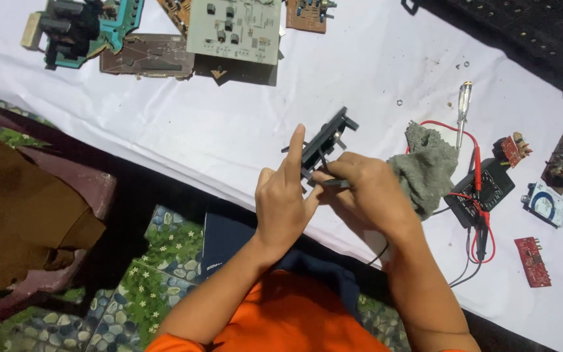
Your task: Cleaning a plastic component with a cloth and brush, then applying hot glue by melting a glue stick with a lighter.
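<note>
My left hand (pixel 281 202) grips a small black electronic part (pixel 324 142) just above the white-covered table, its index finger stretched up along the part's side. My right hand (pixel 366 189) is closed around a thin dark tool (pixel 335 184) whose tip meets the lower end of the black part. Both hands are close together, near the table's front edge. A dark cable (pixel 380 253) runs down from under my right wrist.
A grey rag (pixel 428 166) lies right of my hands, beside a black multimeter (pixel 480 192) with red and black leads and a clear-handled screwdriver (pixel 462 111). Circuit boards (pixel 234 29) line the far edge; small boards (pixel 533 261) sit right. White cloth (pixel 197 124) covers the table.
</note>
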